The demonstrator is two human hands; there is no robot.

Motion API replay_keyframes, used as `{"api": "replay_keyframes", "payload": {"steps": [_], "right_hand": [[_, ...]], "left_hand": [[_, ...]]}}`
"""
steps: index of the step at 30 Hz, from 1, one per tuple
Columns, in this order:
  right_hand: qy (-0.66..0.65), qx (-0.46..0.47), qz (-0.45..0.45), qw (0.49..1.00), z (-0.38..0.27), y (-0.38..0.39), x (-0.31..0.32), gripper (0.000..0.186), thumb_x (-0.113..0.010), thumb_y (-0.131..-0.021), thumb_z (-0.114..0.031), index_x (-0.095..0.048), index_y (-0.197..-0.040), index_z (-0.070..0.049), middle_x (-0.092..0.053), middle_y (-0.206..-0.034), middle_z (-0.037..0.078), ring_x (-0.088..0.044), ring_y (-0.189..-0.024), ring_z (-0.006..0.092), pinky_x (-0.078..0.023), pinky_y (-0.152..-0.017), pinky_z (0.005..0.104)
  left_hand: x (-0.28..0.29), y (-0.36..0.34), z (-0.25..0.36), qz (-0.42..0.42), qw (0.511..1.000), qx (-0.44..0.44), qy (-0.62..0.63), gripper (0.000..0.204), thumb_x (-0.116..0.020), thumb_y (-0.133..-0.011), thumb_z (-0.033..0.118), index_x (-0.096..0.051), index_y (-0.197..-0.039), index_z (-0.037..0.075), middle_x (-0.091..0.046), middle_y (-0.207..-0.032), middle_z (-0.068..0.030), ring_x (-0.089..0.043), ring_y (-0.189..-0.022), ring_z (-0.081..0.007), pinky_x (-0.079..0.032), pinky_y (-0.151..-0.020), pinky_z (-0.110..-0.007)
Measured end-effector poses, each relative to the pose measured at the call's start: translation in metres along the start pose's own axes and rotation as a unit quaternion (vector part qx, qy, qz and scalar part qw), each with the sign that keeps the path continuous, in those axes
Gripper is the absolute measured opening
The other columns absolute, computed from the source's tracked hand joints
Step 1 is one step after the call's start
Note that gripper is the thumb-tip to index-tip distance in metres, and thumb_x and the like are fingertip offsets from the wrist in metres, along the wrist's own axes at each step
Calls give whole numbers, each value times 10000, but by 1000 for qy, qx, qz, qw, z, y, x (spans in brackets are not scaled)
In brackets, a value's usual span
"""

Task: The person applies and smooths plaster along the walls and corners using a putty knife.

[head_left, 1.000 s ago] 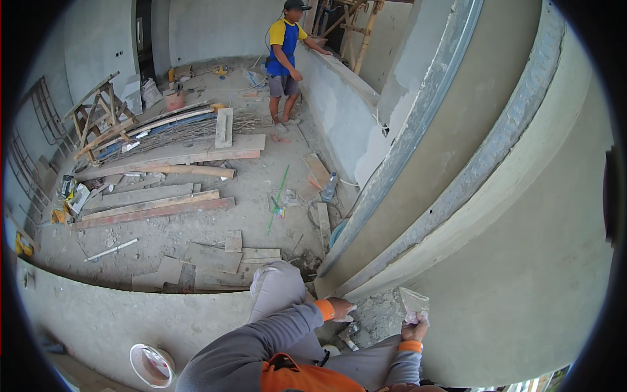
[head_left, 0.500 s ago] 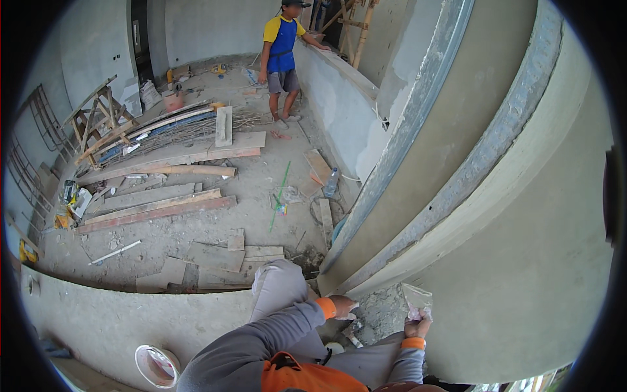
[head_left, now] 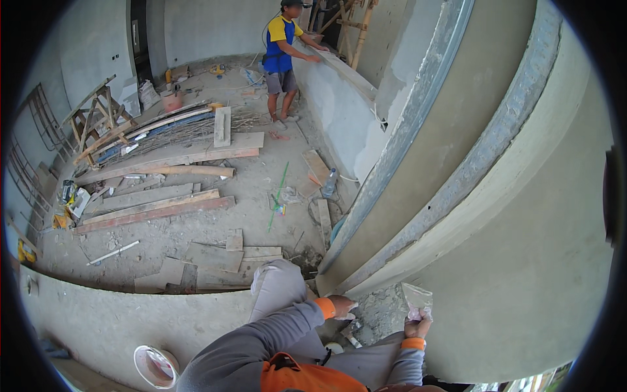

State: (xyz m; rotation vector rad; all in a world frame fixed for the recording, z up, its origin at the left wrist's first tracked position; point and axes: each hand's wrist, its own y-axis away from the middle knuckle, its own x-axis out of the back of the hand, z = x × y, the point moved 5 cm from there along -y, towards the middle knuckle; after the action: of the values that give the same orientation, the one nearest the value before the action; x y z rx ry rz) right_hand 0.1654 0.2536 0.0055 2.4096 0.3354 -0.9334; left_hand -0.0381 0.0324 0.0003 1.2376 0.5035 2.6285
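Observation:
My right hand (head_left: 418,326) is closed round a scraper with a flat, pale, wedge-shaped blade (head_left: 416,298), held up beside the plastered wall. My left hand (head_left: 340,306) is closed in front of my raised knee, its fingertips whitish; what lies in its grip, if anything, is too small to make out. Between the two hands lies a heap of grey mortar (head_left: 382,313). Just below the left hand, next to the mortar, is a small tool with a light handle (head_left: 353,340), partly hidden by my leg.
A white bucket (head_left: 157,367) stands on the low wall (head_left: 130,320) at my left. Boards (head_left: 157,210), scrap pieces and rods litter the floor beyond. A person in blue and yellow (head_left: 279,46) stands at the far half-wall (head_left: 336,98). A curved plastered wall (head_left: 503,261) rises at my right.
The person at the far half-wall has turned toward it and brought a second arm onto its top. My hands and the scraper have hardly moved.

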Motion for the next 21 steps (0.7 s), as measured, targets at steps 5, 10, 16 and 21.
{"api": "replay_keyframes", "payload": {"steps": [5, 10, 16, 21], "right_hand": [[-5, 12, -4, 1000, -8, 11, -7, 166, -535, -747, -11, -549, -878, -111, -600, -759, -10, -589, -607, 149, -501, -510, 271], [-5, 31, -33, 999, -19, 17, -14, 165, -537, -747, -13, -556, -877, -113, -595, -754, -19, -589, -617, 143, -500, -523, 269], [16, 37, -16, 999, -24, 39, -29, 151, -551, -744, -25, -555, -855, -127, -593, -754, -32, -583, -609, 140, -497, -529, 270], [8, 35, -72, 997, -26, 53, -37, 181, -571, -730, -30, -557, -883, -126, -600, -765, -36, -606, -645, 135, -501, -520, 271]], "left_hand": [[4, 1, 5, 9, 1000, -7, 6, 622, -500, -872, 459, -422, -1318, 33, -513, -1245, -226, -482, -1161, -377, -382, -971, -435], [13, 5, 14, 11, 1000, 2, 2, 604, -517, -863, 451, -442, -1297, 38, -523, -1236, -221, -491, -1153, -379, -392, -958, -435], [9, 5, 10, 27, 1000, -11, -2, 598, -527, -856, 454, -453, -1286, 44, -531, -1228, -216, -503, -1139, -378, -405, -943, -441], [-1, 4, -6, 46, 999, -14, -10, 581, -533, -853, 456, -476, -1248, 32, -544, -1206, -216, -519, -1115, -380, -412, -932, -444]]}}
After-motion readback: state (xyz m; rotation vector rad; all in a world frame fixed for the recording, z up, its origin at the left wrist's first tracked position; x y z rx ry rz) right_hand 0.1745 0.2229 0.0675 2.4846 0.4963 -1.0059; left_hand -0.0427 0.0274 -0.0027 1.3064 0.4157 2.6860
